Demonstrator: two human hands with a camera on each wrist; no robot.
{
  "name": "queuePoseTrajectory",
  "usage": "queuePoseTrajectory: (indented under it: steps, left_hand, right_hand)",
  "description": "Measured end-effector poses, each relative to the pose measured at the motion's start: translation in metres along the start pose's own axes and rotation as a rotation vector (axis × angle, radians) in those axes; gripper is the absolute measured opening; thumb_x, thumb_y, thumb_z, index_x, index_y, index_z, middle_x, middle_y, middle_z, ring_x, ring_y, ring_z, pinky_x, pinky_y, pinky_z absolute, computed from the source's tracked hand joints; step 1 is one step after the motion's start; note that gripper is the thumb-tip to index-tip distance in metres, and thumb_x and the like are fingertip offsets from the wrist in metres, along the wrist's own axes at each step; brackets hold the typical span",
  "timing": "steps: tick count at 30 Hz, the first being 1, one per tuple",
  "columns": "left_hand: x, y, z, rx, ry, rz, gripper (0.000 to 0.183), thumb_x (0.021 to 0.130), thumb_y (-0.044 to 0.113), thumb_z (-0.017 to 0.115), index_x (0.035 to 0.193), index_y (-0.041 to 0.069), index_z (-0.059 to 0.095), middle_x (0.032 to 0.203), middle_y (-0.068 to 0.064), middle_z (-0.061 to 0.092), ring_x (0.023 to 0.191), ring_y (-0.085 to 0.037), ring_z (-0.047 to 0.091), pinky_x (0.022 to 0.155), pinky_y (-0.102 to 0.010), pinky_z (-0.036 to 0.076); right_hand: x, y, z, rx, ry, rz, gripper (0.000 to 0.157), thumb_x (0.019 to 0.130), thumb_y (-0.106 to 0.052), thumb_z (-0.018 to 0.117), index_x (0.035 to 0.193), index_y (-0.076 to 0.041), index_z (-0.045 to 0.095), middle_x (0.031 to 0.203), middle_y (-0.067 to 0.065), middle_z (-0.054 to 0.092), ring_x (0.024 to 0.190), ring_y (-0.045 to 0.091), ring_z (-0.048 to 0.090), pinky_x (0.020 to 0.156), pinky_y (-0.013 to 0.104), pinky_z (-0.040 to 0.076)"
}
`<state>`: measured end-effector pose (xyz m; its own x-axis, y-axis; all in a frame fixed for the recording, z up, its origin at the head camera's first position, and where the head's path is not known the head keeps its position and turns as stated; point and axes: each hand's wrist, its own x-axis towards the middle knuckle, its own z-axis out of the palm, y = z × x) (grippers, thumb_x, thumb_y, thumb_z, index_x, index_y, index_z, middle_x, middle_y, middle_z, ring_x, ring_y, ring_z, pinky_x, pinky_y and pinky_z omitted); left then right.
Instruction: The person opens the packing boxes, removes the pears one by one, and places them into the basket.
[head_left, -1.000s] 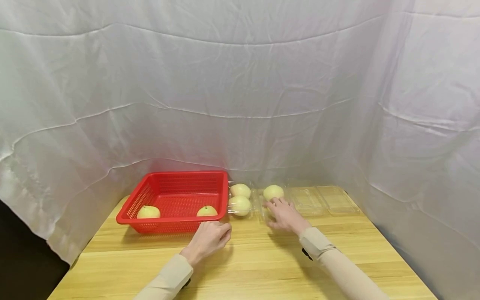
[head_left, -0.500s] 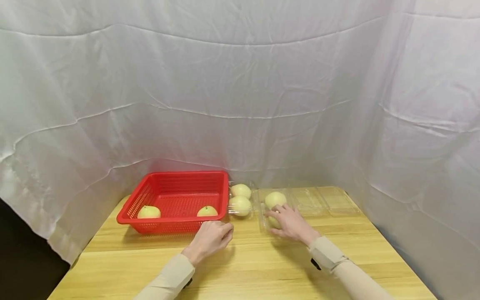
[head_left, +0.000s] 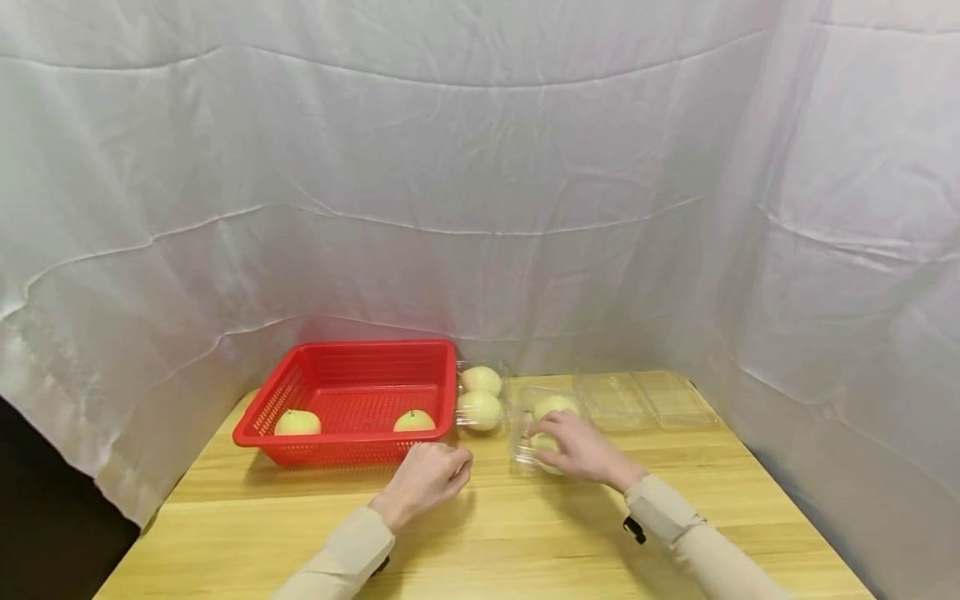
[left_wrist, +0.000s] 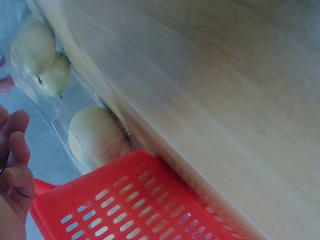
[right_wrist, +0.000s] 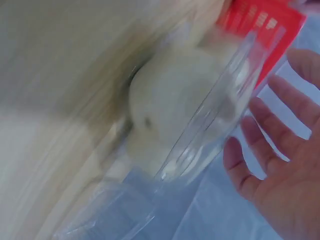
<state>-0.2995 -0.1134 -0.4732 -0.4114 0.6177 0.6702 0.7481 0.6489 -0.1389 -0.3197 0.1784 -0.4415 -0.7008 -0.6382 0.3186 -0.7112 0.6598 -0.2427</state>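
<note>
In the head view my right hand (head_left: 581, 450) is over a clear plastic clamshell box (head_left: 522, 450) holding two pale yellow apples (head_left: 555, 406). In the right wrist view, the spread fingers (right_wrist: 280, 125) of that hand lie alongside the box's clear edge, pinching nothing. My left hand (head_left: 427, 479) hovers in front of the red basket's right corner, fingers loosely curled and holding nothing. Inside the red basket (head_left: 341, 452) an apple (head_left: 297, 423) sits at the left and another apple (head_left: 414, 422) at the right.
Between the basket and my right hand's box stands another clear box with two apples (head_left: 480, 410). Clear plastic trays (head_left: 675, 400) lie at the back right of the wooden table (head_left: 510, 542). A grey-white curtain (head_left: 480, 208) hangs behind and along both sides.
My right hand and the box with two apples have come toward me and slightly right. The left hand has shifted a little right. Basket and other boxes stay put.
</note>
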Motion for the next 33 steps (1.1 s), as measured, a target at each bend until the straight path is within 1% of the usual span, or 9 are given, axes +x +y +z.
queuePoseTrajectory:
  steps: [2, 4, 8, 11, 16, 20, 24, 30, 33]
  left_hand:
    - [0.001, 0.000, 0.000, 0.004, -0.003, 0.003, 0.023, 0.078, 0.010, 0.069, 0.065, 0.022, 0.054, 0.051, 0.014, 0.040, 0.047, 0.001, 0.032, 0.043, -0.015, 0.023]
    - [0.001, 0.000, 0.000, 0.007, -0.003, 0.003, 0.023, 0.077, 0.010, 0.069, 0.065, 0.022, 0.054, 0.050, 0.014, 0.041, 0.047, 0.001, 0.032, 0.044, -0.015, 0.023]
    - [0.003, 0.001, 0.000, 0.008, -0.002, 0.010, 0.022, 0.077, 0.010, 0.070, 0.065, 0.022, 0.055, 0.050, 0.015, 0.042, 0.047, 0.001, 0.034, 0.043, -0.015, 0.025]
    - [0.005, 0.001, 0.001, 0.009, -0.006, 0.013, 0.022, 0.078, 0.010, 0.070, 0.065, 0.021, 0.055, 0.050, 0.015, 0.043, 0.046, 0.000, 0.036, 0.043, -0.016, 0.026]
    - [0.005, 0.002, 0.000, 0.005, -0.023, 0.000, 0.024, 0.078, 0.011, 0.070, 0.064, 0.022, 0.054, 0.050, 0.014, 0.042, 0.046, 0.000, 0.036, 0.043, -0.016, 0.025]
    - [0.006, 0.004, -0.003, -0.001, -0.048, -0.052, 0.021, 0.079, 0.012, 0.070, 0.066, 0.023, 0.057, 0.052, 0.016, 0.043, 0.047, 0.002, 0.034, 0.044, -0.016, 0.026]
    - [0.008, 0.005, -0.004, -0.013, -0.087, -0.095, 0.017, 0.081, 0.014, 0.070, 0.070, 0.023, 0.061, 0.054, 0.017, 0.046, 0.049, 0.004, 0.037, 0.045, -0.016, 0.030]
    - [0.009, 0.011, -0.002, -0.085, -0.158, -0.075, 0.016, 0.081, 0.014, 0.070, 0.070, 0.023, 0.064, 0.059, 0.017, 0.056, 0.051, 0.005, 0.042, 0.047, -0.015, 0.036]
    - [0.010, 0.014, -0.002, -0.125, -0.200, -0.063, 0.013, 0.085, 0.018, 0.068, 0.073, 0.023, 0.066, 0.060, 0.016, 0.058, 0.052, 0.006, 0.040, 0.047, -0.012, 0.034]
  right_hand:
    - [0.006, 0.011, -0.002, 0.034, 0.005, 0.011, 0.039, 0.089, -0.022, 0.069, 0.123, -0.003, 0.062, 0.123, 0.020, 0.061, 0.115, 0.037, 0.056, 0.097, 0.056, 0.045]
    - [0.013, 0.023, -0.004, 0.052, -0.014, 0.054, 0.050, 0.088, -0.025, 0.071, 0.129, 0.000, 0.057, 0.130, 0.025, 0.056, 0.120, 0.041, 0.053, 0.100, 0.060, 0.043]
    - [0.030, 0.045, -0.010, 0.083, -0.100, 0.193, 0.081, 0.082, -0.039, 0.076, 0.142, 0.003, 0.043, 0.144, 0.032, 0.041, 0.131, 0.048, 0.043, 0.105, 0.064, 0.036]
    - [0.040, 0.057, -0.013, 0.119, -0.160, 0.268, 0.093, 0.077, -0.045, 0.079, 0.146, 0.003, 0.038, 0.148, 0.032, 0.036, 0.136, 0.049, 0.037, 0.108, 0.066, 0.031]
    - [0.046, 0.062, -0.013, 0.158, -0.237, 0.295, 0.095, 0.075, -0.049, 0.080, 0.147, -0.002, 0.039, 0.150, 0.029, 0.035, 0.137, 0.048, 0.035, 0.108, 0.067, 0.030]
    - [0.044, 0.058, -0.011, 0.148, -0.237, 0.319, 0.091, 0.074, -0.051, 0.080, 0.146, -0.007, 0.043, 0.151, 0.026, 0.037, 0.138, 0.046, 0.036, 0.107, 0.067, 0.030]
    - [0.041, 0.049, -0.011, 0.088, -0.221, 0.348, 0.090, 0.072, -0.054, 0.080, 0.144, -0.011, 0.047, 0.148, 0.025, 0.041, 0.135, 0.045, 0.040, 0.107, 0.066, 0.032]
    - [0.035, 0.031, -0.006, -0.060, -0.217, 0.338, 0.090, 0.072, -0.064, 0.075, 0.141, -0.013, 0.051, 0.136, 0.025, 0.051, 0.122, 0.042, 0.051, 0.102, 0.061, 0.040]
    - [0.033, 0.021, -0.005, -0.110, -0.212, 0.330, 0.088, 0.072, -0.068, 0.072, 0.141, -0.016, 0.051, 0.131, 0.023, 0.055, 0.117, 0.039, 0.054, 0.104, 0.060, 0.038]
